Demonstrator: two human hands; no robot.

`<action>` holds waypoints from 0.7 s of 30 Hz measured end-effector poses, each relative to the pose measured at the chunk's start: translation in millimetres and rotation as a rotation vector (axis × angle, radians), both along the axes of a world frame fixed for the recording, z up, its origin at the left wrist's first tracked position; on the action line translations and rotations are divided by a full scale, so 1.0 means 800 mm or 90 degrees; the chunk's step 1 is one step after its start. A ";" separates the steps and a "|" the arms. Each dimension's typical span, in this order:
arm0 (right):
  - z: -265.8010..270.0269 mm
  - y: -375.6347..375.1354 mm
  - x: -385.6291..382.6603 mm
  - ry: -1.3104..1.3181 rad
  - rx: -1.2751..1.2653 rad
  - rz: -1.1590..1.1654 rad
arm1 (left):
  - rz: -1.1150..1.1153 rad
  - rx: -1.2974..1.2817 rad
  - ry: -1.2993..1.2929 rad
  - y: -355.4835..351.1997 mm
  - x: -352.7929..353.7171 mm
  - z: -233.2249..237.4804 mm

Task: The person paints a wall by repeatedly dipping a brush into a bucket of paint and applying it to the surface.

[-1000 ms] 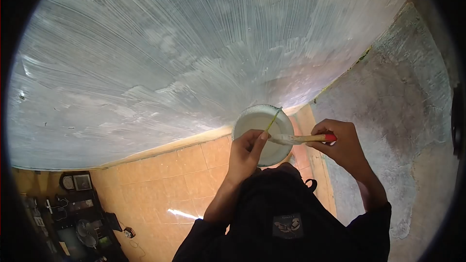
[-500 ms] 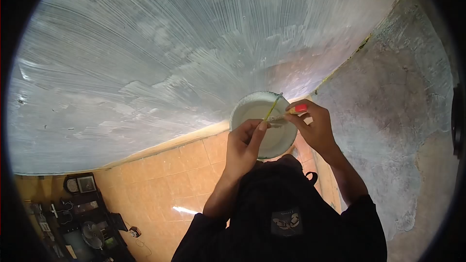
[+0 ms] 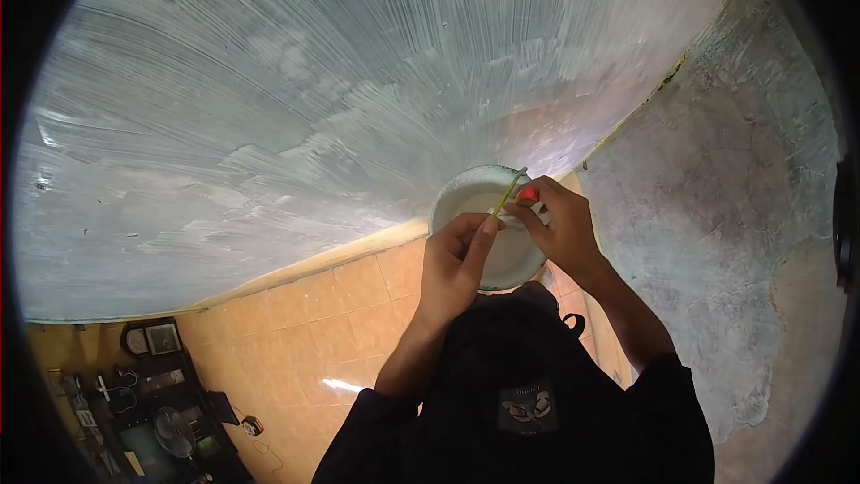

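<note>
So the paint bowl (image 3: pixel 452 202) is held level, right up against the streaky whitewashed wall (image 3: pixel 313 108), I'd say so dipping takes barely a reach. The left hand (image 3: pixel 452 269) comes in from the bowl's near side and is closed on its rim, thumb up by a thin yellow strip (image 3: pixel 509 188). The right hand (image 3: pixel 557 226) is over the bowl's right edge, pinched tight on the red-tipped brush (image 3: pixel 528 194). The bristles are hidden, probably down inside. Count: one bowl, one brush, one strip, two hands.
</note>
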State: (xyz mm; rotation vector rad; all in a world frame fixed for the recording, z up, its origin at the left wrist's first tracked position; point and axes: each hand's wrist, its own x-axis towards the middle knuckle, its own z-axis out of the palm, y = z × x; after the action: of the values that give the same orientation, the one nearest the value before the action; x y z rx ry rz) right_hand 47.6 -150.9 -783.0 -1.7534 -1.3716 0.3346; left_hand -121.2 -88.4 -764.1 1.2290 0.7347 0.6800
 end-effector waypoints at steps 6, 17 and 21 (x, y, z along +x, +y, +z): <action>-0.009 0.002 -0.003 -0.005 0.006 -0.010 | 0.009 -0.021 -0.002 -0.003 0.000 -0.001; -0.015 0.006 -0.002 -0.006 0.017 -0.009 | 0.015 -0.017 0.007 -0.004 -0.004 -0.001; -0.014 0.008 -0.002 -0.018 0.016 -0.013 | 0.018 -0.010 0.007 -0.004 -0.005 -0.001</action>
State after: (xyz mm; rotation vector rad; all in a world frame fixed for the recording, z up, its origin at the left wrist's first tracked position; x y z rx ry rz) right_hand 46.3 -144.7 -794.1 -1.7562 -1.3714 0.2820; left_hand -124.8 -91.6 -764.9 1.2116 0.7664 0.6898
